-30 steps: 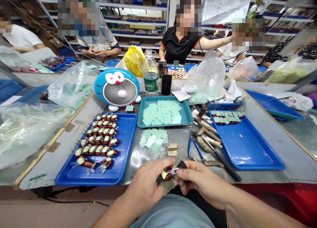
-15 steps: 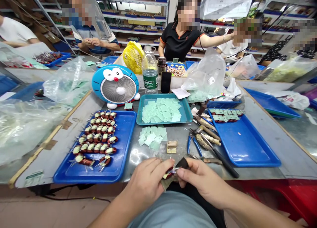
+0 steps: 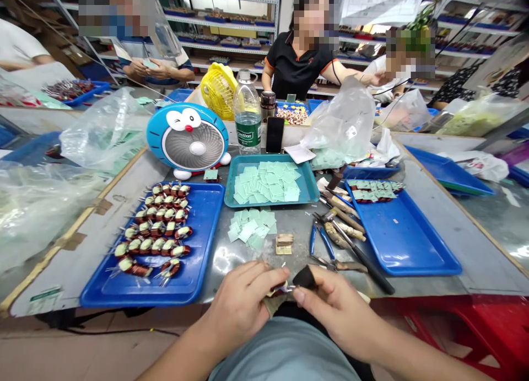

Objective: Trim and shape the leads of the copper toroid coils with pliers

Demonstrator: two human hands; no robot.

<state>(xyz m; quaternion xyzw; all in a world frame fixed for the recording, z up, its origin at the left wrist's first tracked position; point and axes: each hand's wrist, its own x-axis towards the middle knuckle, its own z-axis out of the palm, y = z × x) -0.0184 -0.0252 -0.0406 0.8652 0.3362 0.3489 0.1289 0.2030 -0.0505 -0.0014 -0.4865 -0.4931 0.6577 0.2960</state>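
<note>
Just above my lap, my left hand is closed around a small copper-wound coil, which is mostly hidden by the fingers. A greenish-grey piece shows under the coil. My right hand is closed too, with thumb and index finger pinched at a pale wire lead on the coil's right side. A black cover wraps that index finger. Beyond the hands, a small wooden block stands on the bench, beside a loose pile of pale green square cards.
A blue tray at left carries rows of coils. More cards lie in a teal tray. At right are pliers, a hammer and a blue tray with card-topped coils. A cartoon fan and bottle stand behind.
My hands keep the same hold on the coil, with the right fingers slightly shifted. The view has shifted a little. Across the bench, one co-worker's outstretched arm has drawn in; another now holds a pale card.
</note>
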